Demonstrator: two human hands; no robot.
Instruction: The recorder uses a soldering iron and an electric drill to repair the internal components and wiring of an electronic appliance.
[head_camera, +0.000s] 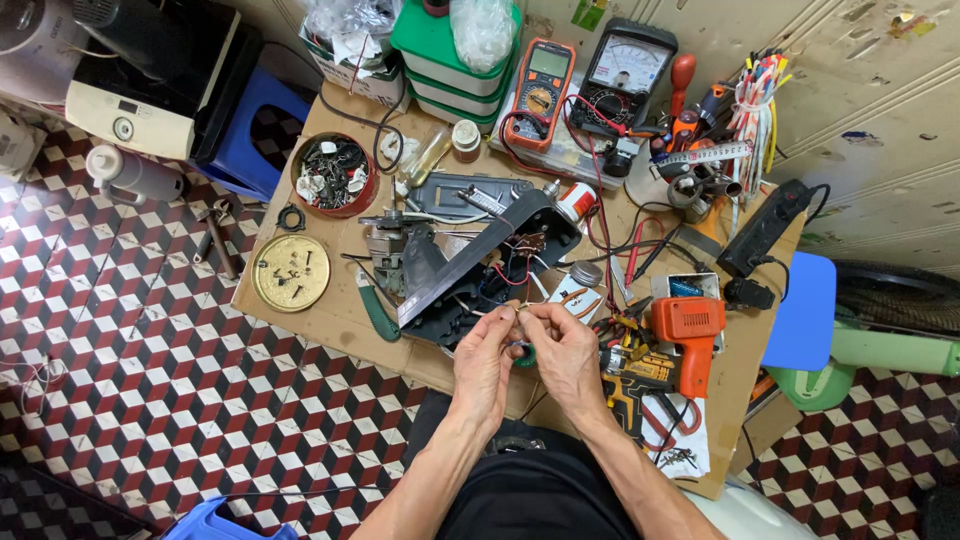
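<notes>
From the head camera, both hands met over the near edge of the cardboard (330, 330). The left hand (484, 362) and right hand (562, 352) each pinched, fingertips narrow, the ends of thin wires (520, 312) held between them. The wires ran up to the opened black housing (480, 270) just beyond the hands. An orange soldering gun (690, 335) lay right of the right hand; a gold lid (291, 272) with screws sat near the left edge.
</notes>
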